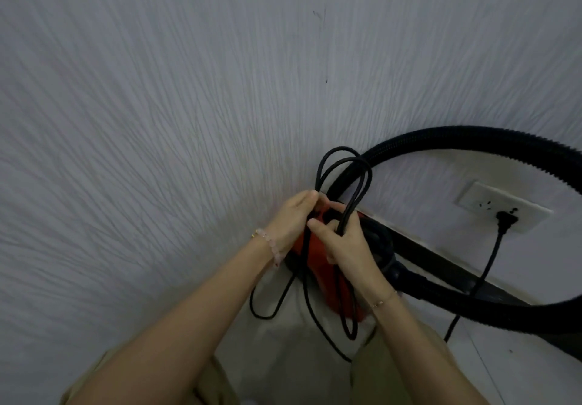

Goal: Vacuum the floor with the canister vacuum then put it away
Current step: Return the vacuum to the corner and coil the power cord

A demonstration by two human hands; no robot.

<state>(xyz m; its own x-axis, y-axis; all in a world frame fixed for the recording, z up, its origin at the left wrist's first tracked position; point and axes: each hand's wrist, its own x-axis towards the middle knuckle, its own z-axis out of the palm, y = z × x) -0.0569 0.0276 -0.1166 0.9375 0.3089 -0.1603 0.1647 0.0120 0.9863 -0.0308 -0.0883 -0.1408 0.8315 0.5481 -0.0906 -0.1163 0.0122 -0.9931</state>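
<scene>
Left hand [291, 219] and right hand [345, 245], fingers [305, 198] curled round looped black cord [346, 209] above red vacuum [330, 294].

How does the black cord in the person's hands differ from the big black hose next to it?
The cord is thin and smooth; the hose is far thicker and ribbed. The cord is gathered in narrow loops, while the hose sweeps in one wide arc. The left hand and right hand grip the cord; neither touches the hose. Both are black and bent in curves.
</scene>
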